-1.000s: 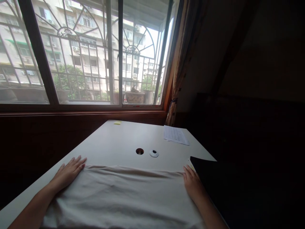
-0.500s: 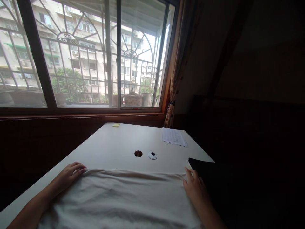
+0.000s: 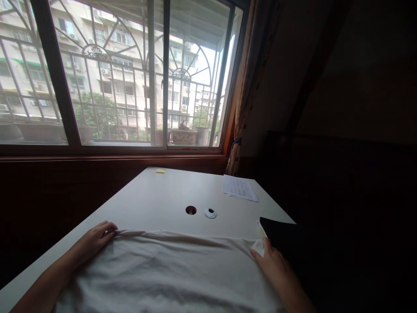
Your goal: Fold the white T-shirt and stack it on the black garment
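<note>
A white cloth (image 3: 176, 269) with soft creases lies over the near part of the white table (image 3: 156, 195); its kind of garment or linen does not show. At its far left corner, my left hand (image 3: 97, 237) is closed, the fingertips gripping the folded edge. My right hand (image 3: 275, 263) is at the far right corner, with thumb and forefinger on the fabric there and the other fingers curled and partly hidden. Between the two hands the far edge runs nearly straight, slightly ridged. The near end of the cloth goes out of view at the bottom.
Beyond the cloth are a round cable hole (image 3: 190, 210) and its loose white cover (image 3: 210, 213). Printed papers (image 3: 240, 188) lie at the far right, a yellow sticky note (image 3: 160, 171) at the far left. A black flat item (image 3: 276, 226) is beside my right hand. Behind stands a window (image 3: 114, 78).
My right hand has shifted slightly right and toward me, pulling at the cloth's right corner. My left hand stays at its corner. The view has tilted a little.
</note>
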### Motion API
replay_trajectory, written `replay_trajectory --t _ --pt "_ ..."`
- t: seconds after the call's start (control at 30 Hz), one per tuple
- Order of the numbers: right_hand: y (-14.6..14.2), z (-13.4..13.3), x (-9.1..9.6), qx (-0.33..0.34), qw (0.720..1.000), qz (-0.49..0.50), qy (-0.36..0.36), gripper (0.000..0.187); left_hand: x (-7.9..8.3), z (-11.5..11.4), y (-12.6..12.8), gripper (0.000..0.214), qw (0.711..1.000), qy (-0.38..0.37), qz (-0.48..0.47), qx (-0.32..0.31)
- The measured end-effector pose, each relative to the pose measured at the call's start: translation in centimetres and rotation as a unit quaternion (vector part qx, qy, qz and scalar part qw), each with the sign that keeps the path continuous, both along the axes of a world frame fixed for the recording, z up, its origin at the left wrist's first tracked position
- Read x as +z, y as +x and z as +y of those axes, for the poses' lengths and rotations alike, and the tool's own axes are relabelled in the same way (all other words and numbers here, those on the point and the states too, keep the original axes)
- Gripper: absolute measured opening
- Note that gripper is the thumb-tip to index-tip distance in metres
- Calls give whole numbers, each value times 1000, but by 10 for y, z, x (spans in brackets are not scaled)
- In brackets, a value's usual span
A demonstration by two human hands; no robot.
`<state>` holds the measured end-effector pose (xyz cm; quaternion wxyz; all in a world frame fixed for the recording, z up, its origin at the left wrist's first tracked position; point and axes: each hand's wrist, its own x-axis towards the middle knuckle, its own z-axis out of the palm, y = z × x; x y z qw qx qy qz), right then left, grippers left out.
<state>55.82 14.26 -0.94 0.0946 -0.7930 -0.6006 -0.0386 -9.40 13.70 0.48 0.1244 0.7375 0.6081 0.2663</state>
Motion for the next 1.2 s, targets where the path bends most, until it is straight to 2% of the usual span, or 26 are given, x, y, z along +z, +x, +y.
replay_trajectory --t 0.1,0.2,0.3,0.4,0.63,0.87,1.0,1.1,1.2 --pt "3 2 0 -13 999 40 -28 55 0 0 -2 32 1000 -1 4 3" --pt "4 5 -9 25 998 57 -28 55 -4 1 -8 31 1000 -2 5 12" --pt "2 6 -18 66 996 53 19 57 -9 3 -17 32 1000 5 9 26" --pt "-2 6 -22 72 995 43 60 59 -14 4 -23 35 999 14 19 43" --pt "-8 1 -13 63 997 22 46 57 -14 5 -21 43 995 84 27 52" --pt "-16 -9 -5 35 997 -40 60 54 -11 2 -18 40 996 67 14 51" --pt "-3 -7 -3 10 1000 2 -1 51 -17 5 -22 38 997 54 9 58" --pt "3 -5 -3 22 998 41 -52 53 -19 7 -24 37 996 49 12 68" --pt "1 -6 -3 49 994 60 -73 58 -21 8 -26 38 996 53 29 63"
